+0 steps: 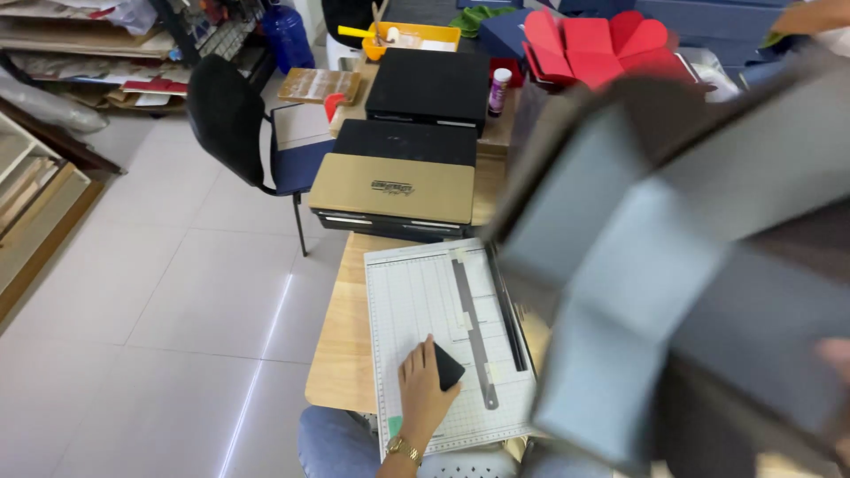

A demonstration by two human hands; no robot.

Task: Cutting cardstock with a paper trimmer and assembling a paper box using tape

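Observation:
My left hand (pixel 423 387), with a gold watch at the wrist, lies palm down on a white gridded paper cutter board (pixel 412 292) on a wooden table (pixel 341 354). Its fingers cover and grip a small black block (pixel 449 365). A grey metal ruler bar (pixel 474 332) and the black blade arm (pixel 508 310) run along the board just to the right. A large grey folded cardboard piece (pixel 673 257), blurred and close to the camera, fills the right side. Only a fingertip of my right hand (pixel 835 352) shows at the far right edge, against that cardboard.
Flat black boxes and a tan one (pixel 394 188) are stacked beyond the board. A black chair (pixel 226 115) stands to the left. Red folded cartons (pixel 593 44), a yellow tray (pixel 412 37) and another person's arm (pixel 819 16) are at the back. Shelves line the left wall.

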